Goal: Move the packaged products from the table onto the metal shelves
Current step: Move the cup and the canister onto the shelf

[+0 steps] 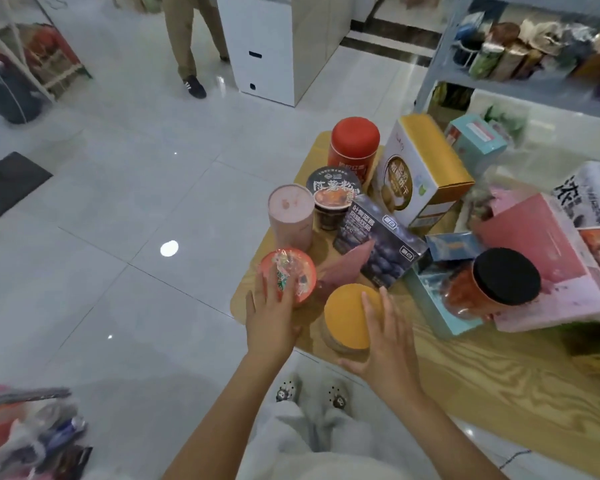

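Upper right, blurry shelves [520,89], seemingly stocked.

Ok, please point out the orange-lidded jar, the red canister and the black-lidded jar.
orange-lidded jar [349,315]: head view, on its orange lid.
red canister [355,136]: head view, on its red cap.
black-lidded jar [506,276]: head view, on its black lid.

Packaged products [381,244] on wooden table [499,375]
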The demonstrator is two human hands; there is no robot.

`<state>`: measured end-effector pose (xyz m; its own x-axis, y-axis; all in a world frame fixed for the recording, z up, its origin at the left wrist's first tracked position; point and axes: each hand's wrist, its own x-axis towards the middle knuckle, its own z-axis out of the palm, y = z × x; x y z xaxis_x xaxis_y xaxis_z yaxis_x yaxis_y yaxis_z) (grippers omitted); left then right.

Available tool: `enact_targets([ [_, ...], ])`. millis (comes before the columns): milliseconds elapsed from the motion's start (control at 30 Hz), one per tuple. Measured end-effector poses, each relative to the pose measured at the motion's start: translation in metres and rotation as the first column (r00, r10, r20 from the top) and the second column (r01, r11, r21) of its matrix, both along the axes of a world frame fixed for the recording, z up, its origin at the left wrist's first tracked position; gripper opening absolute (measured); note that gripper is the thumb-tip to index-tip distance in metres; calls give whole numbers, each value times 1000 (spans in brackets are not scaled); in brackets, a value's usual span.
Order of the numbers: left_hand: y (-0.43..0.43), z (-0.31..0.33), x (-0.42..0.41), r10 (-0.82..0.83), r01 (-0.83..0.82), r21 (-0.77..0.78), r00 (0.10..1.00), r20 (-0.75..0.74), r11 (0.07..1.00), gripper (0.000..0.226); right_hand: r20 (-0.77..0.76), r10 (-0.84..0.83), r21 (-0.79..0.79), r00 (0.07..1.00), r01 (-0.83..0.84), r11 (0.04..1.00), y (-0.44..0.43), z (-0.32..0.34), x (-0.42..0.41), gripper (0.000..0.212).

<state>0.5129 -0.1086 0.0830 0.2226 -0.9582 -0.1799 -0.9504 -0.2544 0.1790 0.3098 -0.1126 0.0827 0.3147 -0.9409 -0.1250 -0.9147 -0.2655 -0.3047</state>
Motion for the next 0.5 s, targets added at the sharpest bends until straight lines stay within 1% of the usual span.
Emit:
enact_targets([
  [100, -15, -16, 8, -28, 28, 7, 999, -16, 1000, 107, 74, -73, 11, 995, 72, 997, 0, -2, 14, 127],
  [167, -23, -24, 9, -37, 37, 13, 999, -17, 999, 110, 190, -139, -19, 972, 145, 989, 0, -5, 21, 123],
  [200, -25, -27, 10, -34, 34, -4, 999, -13, 999, 110, 275, -189, -25, 943, 203, 979, 0, -8, 23, 123],
  [233, -27, -32, 11, -30, 29, -36, 999, -13, 999, 106, 366, -248, -21, 897, 274, 961, 1, -10, 26, 124],
  [300, -27, -39, 13, -31, 29, -128, 999, -10, 991, 89, 530, -354, 14, 771, 409, 912, 8, -15, 32, 128],
  [367, -23, -44, 19, -71, 74, -214, 997, 20, 974, 76, 650, -463, 141, 603, 503, 853, 16, -20, 40, 131],
  [433, -16, -48, 25, -127, 130, -283, 991, 32, 950, 67, 691, -574, 321, 439, 524, 789, 19, -23, 47, 135],
  [467, -13, -49, 28, -140, 137, -309, 990, 14, 941, 66, 688, -620, 401, 377, 514, 758, 21, -24, 50, 136],
  [500, -10, -49, 31, -132, 115, -323, 991, -32, 939, 70, 681, -651, 461, 334, 495, 736, 22, -26, 53, 132],
])
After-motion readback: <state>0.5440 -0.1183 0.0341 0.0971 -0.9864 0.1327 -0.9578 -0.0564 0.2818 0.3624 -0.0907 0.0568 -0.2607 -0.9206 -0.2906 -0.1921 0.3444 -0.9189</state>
